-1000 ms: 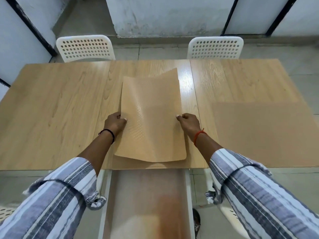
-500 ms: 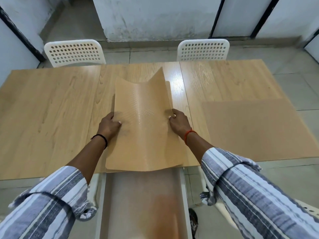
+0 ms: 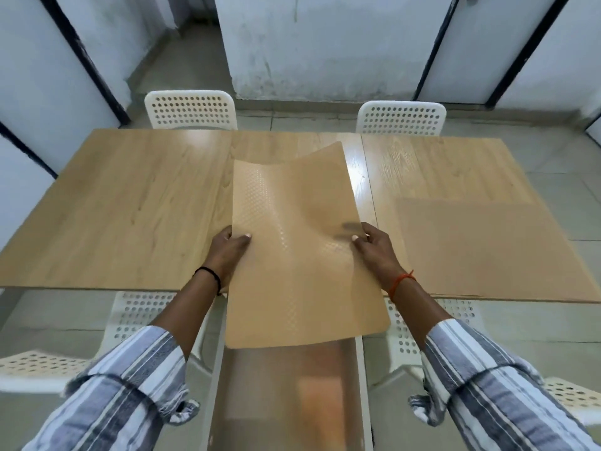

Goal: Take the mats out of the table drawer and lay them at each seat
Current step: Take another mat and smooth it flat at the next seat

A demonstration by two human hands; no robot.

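Hands: we see our left hand (image 3: 229, 252) and right hand (image 3: 374, 247) each pinching one long side edge of the mat (image 3: 302, 255), thumb on top, fingers curled beneath.
Mat: tan, flexible, with a dimpled texture; it hangs between our two hands, sagging in the middle, its far corners curling up.
Long axis: it runs straight away from us, from the open drawer (image 3: 286, 402) below our wrists out over the surface (image 3: 130, 206).
Which hand is nearer: both grip at about the same depth, at the middle of the mat's length, so neither leads.
Placed mat: a second mat (image 3: 487, 249) lies flat on the surface just to the right of our right hand, at the near right seat.
Bare seats: the surface to the left of our left hand carries no mat, nor does the far side, where two white chairs (image 3: 192, 109) stand beyond our fingertips.
Next move, as we judge it: the mat must swing leftward from our left hand and turn so its long axis lies along the near edge.
Drawer contents: blurred; we cannot tell whether more mats remain.
Writing: we can read no brand, label or lettering anywhere.
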